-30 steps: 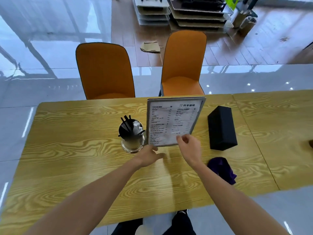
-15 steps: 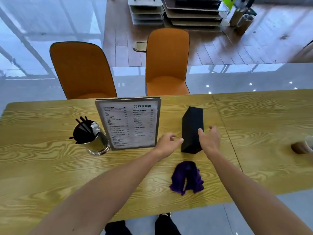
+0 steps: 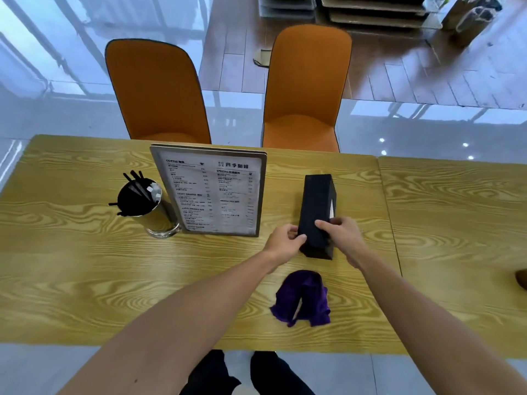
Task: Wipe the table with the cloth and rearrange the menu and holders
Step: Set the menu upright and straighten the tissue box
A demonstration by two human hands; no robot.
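Observation:
A black box-shaped holder (image 3: 317, 203) lies lengthwise on the wooden table (image 3: 85, 266), right of centre. My left hand (image 3: 285, 243) grips its near left side and my right hand (image 3: 340, 235) grips its near right side. The framed menu (image 3: 212, 192) stands upright to its left. Beside the menu, a shiny metal cup (image 3: 148, 206) holds black straws. A crumpled purple cloth (image 3: 303, 299) lies on the table near the front edge, between my forearms.
Two orange chairs (image 3: 159, 92) (image 3: 305, 86) stand behind the far edge. A second wooden table (image 3: 456, 238) adjoins on the right, with a brown object (image 3: 522, 277) at the frame's edge. Stacked trays lie on the floor beyond.
My hands left the menu, moved right and closed on the near end of the black holder. The menu now stands upright next to the cup.

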